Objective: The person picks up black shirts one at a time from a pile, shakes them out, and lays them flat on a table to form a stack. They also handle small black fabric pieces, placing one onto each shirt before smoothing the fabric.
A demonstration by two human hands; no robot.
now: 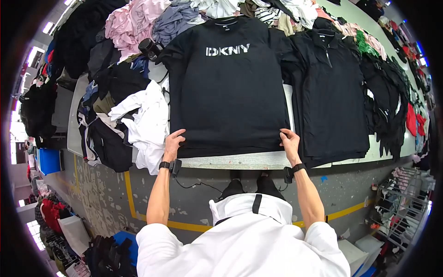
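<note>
A black DKNY T-shirt (235,93) lies spread flat in front of me, its collar away from me and its hem near the table's front edge. At the hem's left corner my left hand (173,142) grips the cloth between thumb and fingers. My right hand (290,141) pinches the opposite side of the same shirt near the right corner. More layers of black cloth show under the hem. Close by on the right lies a stack of black zip-neck polo shirts (334,100), laid flat.
White crumpled garments (148,124) and dark clothes (109,142) heap up on the left. A black cylindrical object (150,48) stands by the shirt's left sleeve. Pink clothing (135,24) is piled behind. The table's front edge (232,162) runs before me; a wire rack (398,207) stands at right.
</note>
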